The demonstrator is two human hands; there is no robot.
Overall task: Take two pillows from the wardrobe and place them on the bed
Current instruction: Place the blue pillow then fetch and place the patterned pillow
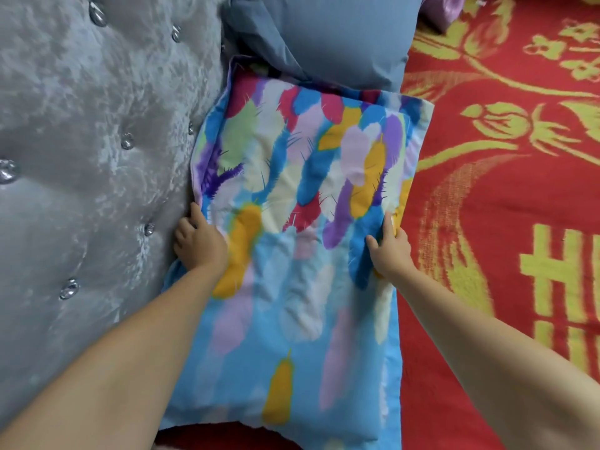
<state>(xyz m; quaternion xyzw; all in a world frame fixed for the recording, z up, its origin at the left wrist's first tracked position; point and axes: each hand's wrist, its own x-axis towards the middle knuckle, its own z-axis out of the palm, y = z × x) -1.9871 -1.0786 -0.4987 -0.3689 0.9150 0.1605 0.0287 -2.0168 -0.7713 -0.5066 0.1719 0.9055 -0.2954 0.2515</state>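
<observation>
Both hands grip the feather-print pillow (pixel 292 222): left hand (pixel 199 241) at its headboard-side edge, right hand (pixel 389 251) opposite. Tufted grey headboard (pixel 81 157) touches it; grey-blue pillow (pixel 324 37) overlaps beyond; red bedspread (pixel 503 222) lies open.

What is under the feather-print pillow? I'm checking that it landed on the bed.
The red and yellow bedspread shows along the feather-print pillow's right and bottom edges, so it lies on the bed. The grey pillow overlaps its far edge. Anything beneath its middle is hidden.
</observation>
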